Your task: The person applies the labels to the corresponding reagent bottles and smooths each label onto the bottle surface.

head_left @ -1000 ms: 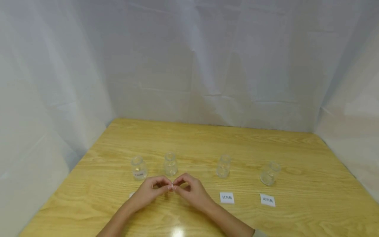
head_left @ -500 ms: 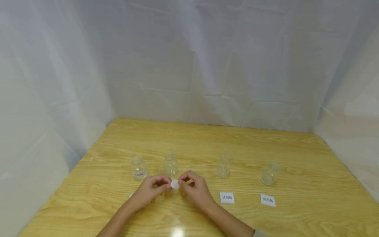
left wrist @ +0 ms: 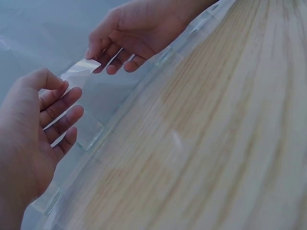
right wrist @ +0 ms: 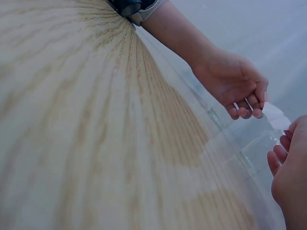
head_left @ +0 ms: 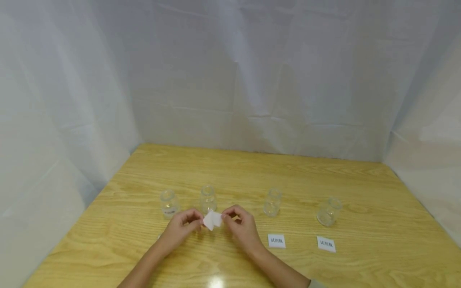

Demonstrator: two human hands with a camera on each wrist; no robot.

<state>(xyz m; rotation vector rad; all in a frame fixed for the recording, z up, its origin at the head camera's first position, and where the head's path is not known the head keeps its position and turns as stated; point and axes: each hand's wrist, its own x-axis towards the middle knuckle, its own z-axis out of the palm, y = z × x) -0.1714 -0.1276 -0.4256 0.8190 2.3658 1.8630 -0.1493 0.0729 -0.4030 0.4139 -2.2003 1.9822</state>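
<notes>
Between my two hands hangs a small white paper label [head_left: 217, 219] that looks split into two layers, a sticker and its backing. My left hand [head_left: 179, 229] pinches one layer between thumb and forefinger at its left side. At the other side my right hand [head_left: 245, 231] pinches the second layer the same way. In the left wrist view the white paper [left wrist: 81, 71] stretches between both sets of fingertips. Directly behind the hands stands a clear glass jar [head_left: 208, 198], its lower part overlapped by the paper. Another glass jar [head_left: 169, 200], left of it, carries a strip with dark writing.
Two more glass jars, one right of the middle [head_left: 272, 203] and one farther right [head_left: 329, 212], stand on the wooden table [head_left: 252, 172]. In front of them lie two white labels with dark characters, one [head_left: 276, 241] left of the other [head_left: 326, 243]. White sheeting [head_left: 201, 80] surrounds the table.
My hands have drawn apart from fingertips together. The white paper, mostly hidden between them earlier, now shows as two spread layers. The right hand has shifted slightly right and up; the jars stay put.
</notes>
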